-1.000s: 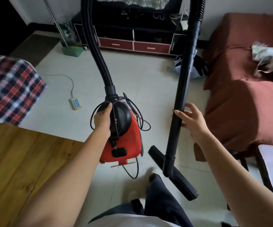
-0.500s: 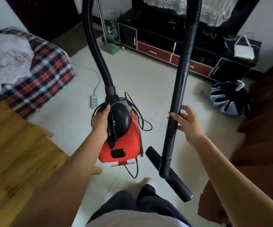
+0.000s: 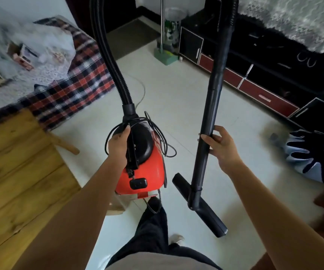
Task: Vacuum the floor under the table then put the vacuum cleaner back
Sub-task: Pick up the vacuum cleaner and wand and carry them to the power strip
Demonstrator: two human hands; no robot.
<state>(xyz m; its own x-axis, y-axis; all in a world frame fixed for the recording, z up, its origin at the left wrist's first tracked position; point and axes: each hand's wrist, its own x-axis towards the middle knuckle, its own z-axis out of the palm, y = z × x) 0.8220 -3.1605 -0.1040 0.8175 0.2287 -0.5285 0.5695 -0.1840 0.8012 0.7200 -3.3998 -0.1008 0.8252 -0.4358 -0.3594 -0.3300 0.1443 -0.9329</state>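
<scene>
A red and black vacuum cleaner (image 3: pixel 149 172) hangs above the floor, carried by its black handle, which my left hand (image 3: pixel 119 145) grips. Its black cord is looped loosely around the top. A ribbed black hose (image 3: pixel 106 55) rises from the body out of the top of the view. My right hand (image 3: pixel 220 147) holds the black wand (image 3: pixel 211 106) upright at its lower half, fingers wrapped round it. The flat floor nozzle (image 3: pixel 200 205) at the wand's end hovers just above the pale tiles. The wooden table (image 3: pixel 21 172) is at the left.
A bed with a plaid blanket (image 3: pixel 73 82) lies at the upper left. A black and red TV cabinet (image 3: pixel 254 82) runs along the back right. A mop with a green base (image 3: pixel 166 55) stands by it. A black and pale bag (image 3: pixel 313 158) lies on the floor at right.
The view has swung left and forward across the room while I carry the vacuum. The red sofa has left the frame. Both hands keep the same hold.
</scene>
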